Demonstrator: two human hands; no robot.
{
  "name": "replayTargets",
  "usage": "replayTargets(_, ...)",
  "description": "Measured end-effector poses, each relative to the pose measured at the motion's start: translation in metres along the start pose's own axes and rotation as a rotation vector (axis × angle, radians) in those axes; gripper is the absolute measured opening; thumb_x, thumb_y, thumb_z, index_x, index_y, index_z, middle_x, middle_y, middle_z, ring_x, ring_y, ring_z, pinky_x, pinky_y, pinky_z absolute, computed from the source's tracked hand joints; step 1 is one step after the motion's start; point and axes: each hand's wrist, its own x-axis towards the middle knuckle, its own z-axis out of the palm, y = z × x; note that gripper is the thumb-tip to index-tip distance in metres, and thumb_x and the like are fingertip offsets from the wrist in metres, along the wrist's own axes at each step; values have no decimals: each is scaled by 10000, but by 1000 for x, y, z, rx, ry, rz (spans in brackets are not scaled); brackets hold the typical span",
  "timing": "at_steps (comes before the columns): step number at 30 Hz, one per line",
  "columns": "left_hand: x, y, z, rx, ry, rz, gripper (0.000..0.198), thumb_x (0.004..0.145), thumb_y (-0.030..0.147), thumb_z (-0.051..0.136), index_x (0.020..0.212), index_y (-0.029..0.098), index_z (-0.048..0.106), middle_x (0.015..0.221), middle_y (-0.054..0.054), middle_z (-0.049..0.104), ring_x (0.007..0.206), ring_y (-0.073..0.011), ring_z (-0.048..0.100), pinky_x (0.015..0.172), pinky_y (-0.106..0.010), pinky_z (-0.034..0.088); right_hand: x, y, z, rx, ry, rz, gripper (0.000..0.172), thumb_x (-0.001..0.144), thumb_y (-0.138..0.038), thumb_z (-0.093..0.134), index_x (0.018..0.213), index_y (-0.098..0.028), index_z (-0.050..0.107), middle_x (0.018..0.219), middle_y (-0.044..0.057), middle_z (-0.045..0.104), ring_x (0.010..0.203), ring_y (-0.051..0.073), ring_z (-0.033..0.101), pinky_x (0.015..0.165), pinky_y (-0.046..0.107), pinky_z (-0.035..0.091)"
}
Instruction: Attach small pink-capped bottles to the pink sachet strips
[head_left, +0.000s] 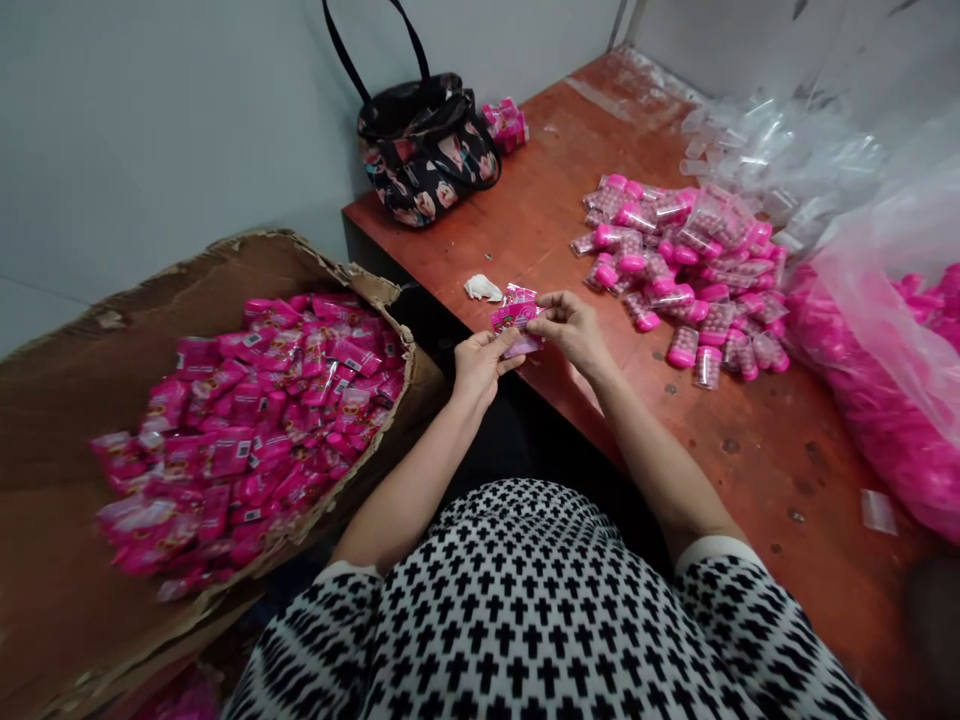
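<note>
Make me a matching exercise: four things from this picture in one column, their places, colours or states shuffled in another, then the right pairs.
Things
1. Handbag
2. Cardboard box
3. Pink packet
4. Pile of pink-capped tubes

Descriptions
A. Held between the left hand and the right hand
B. Lying on the reddish table
C. Brown and ragged-edged
D. Black with a flower pattern

Pairs: 1-D, 2-C, 3-A, 4-B

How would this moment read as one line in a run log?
left hand: holding packet | right hand: fingers on same packet | carton: pink packets inside | table: tubes, handbag
</note>
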Motion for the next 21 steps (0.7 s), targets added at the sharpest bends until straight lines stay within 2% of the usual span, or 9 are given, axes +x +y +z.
replayTargets(2,-1,1,-3,-35,14,-3,239,650,205,780,616,101,567,605,-10,624,521,-95,608,512,-213,542,6,4,0,-133,94,1,321,708,-384,670,914,-188,521,663,-35,588,611,135,576,623,287,479)
replayTargets(4,-3,3,-7,-52,16,-12,193,686,203,754,662,88,600,651,-33,651,573,-112,639,542,-220,552,12,5,-3,-413,162,-13,241,748,-319,625,929,-183,544,731,3,622,689,166,597,692,328,480)
replayTargets(7,-7,6,-12,-43,16,-16,156,710,190,732,685,82,623,669,-47,666,611,-128,663,585,-238,564,15,3,-8,-778,170,-69,211,751,-273,618,934,-173,587,911,84,655,884,237,595,814,399,451)
replayTargets(9,-8,7,-12,-20,22,-6,143,702,179,734,685,82,631,663,-47,668,601,-132,664,581,-242,563,11,-1,-9,-752,192,-119,240,771,-318,613,955,-165,594,991,107,649,939,245,582,841,402,444)
replayTargets(11,-8,5,-9,2,17,10,133,688,170,740,684,82,641,651,-43,667,579,-128,658,561,-236,558,3,-6,-5,-511,173,-117,298,799,-401,589,983,-166,585,966,85,655,881,210,598,804,364,466)
replayTargets(13,-9,2,-5,21,-3,15,120,678,162,741,680,83,650,640,-37,666,562,-120,649,540,-224,552,-9,-8,1,-220,63,-58,358,785,-467,595,993,-176,569,870,42,661,774,173,611,716,317,489)
replayTargets(15,-11,-2,0,41,-20,6,103,671,147,737,667,86,655,623,-30,662,546,-111,639,524,-213,548,-20,-9,7,-38,-39,-10,387,739,-467,646,988,-185,555,774,0,648,690,150,607,641,279,488)
replayTargets(18,-15,-4,6,71,-25,-32,81,673,122,725,654,88,654,619,-34,665,529,-107,632,506,-207,548,-33,-9,2,-83,0,9,324,775,-416,624,996,-188,557,691,-33,622,626,130,595,611,256,475)
replayTargets(21,-19,-4,7,84,-9,-80,63,692,107,704,661,87,652,629,-46,670,535,-115,638,489,-203,545,-42,-16,-27,-410,62,-4,210,857,-338,538,998,-191,589,808,5,676,749,146,632,717,275,477)
